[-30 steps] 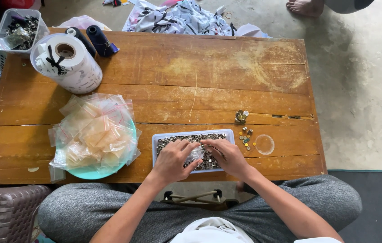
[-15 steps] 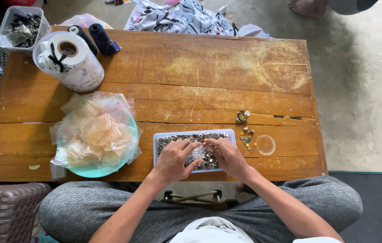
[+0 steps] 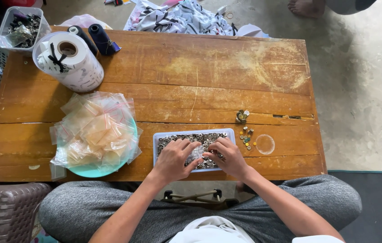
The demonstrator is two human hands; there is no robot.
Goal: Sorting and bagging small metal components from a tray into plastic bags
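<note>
A shallow rectangular tray (image 3: 193, 134) full of several small metal pieces sits at the near edge of a wooden table (image 3: 209, 72). Both my hands rest over it. My left hand (image 3: 173, 159) and my right hand (image 3: 227, 156) together pinch a small clear plastic bag (image 3: 196, 154) above the tray's contents. A pile of small clear zip bags (image 3: 94, 130) lies on a turquoise plate (image 3: 93, 170) to the left of the tray.
Right of the tray lie several loose small metal pieces (image 3: 246, 136), a little stack (image 3: 241, 116) and a clear round lid (image 3: 265, 144). A large white tape roll (image 3: 69, 62), dark thread spools (image 3: 101, 38) and a clear box (image 3: 22, 27) stand back left. Another person's foot (image 3: 307, 7) is beyond the table.
My hands have stayed over the tray, with only slight finger movement on the small bag. Nothing else has moved.
</note>
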